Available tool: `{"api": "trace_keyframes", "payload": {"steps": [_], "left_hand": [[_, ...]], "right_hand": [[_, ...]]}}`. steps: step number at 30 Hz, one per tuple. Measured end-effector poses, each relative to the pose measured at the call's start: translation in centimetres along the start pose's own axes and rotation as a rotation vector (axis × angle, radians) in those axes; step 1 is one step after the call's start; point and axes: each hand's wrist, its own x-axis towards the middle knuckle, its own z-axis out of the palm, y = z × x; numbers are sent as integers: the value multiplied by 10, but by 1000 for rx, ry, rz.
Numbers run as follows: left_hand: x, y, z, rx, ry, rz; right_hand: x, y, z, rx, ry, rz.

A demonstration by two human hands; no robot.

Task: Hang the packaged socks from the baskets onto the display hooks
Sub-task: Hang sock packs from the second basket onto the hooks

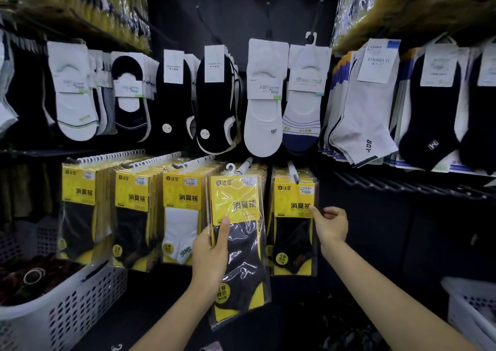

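While the left hand [212,254] clamps a packaged sock pair [239,243] below the display hook [245,166], thumb on the clear front and fingers behind, the packet's white hanger [230,166] sits just beside that hook's tip; whether it is threaded yet cannot be told. Head view.

Right of the hook, the right hand [331,227] touches the edge of a hung stack of like packets [294,216] with one outstretched digit. Its other fingers are loosely curled, and a pinch cannot be confirmed. A white basket [67,310] stands well below and left of the hook.

Step judged: threading the hanger. The next move probably calls for lifting the packet, aligning the hanger's opening with the hook tip, and sliding it back.
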Motion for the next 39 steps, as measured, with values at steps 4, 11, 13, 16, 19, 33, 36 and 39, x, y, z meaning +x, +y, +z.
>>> {"api": "trace_keyframes", "payload": {"steps": [4,11,13,16,19,33,36,39], "left_hand": [[-5,-4,14,-64,-87,55],[-15,-3,49,-123,-295,92],[-16,0,56,-140,-325,82],[-15,5,64,-162,-351,40],[-15,6,70,-150,-440,-27],[-16,-2,80,-166,-393,-63],[-9,-4,85,-145,-360,-74],[2,-8,92,-101,-380,-120]], "right_hand": [[-31,-6,-8,94,-142,-91],[-78,-22,-27,325,-586,-47],[-77,-18,-34,363,-490,-45],[-67,-12,-44,383,-311,-52],[-54,-12,-49,352,-243,-40],[-38,-8,-31,203,-295,-126],[-32,-10,-19,173,-295,-120],[-22,-8,-10,129,-286,-76]]}}
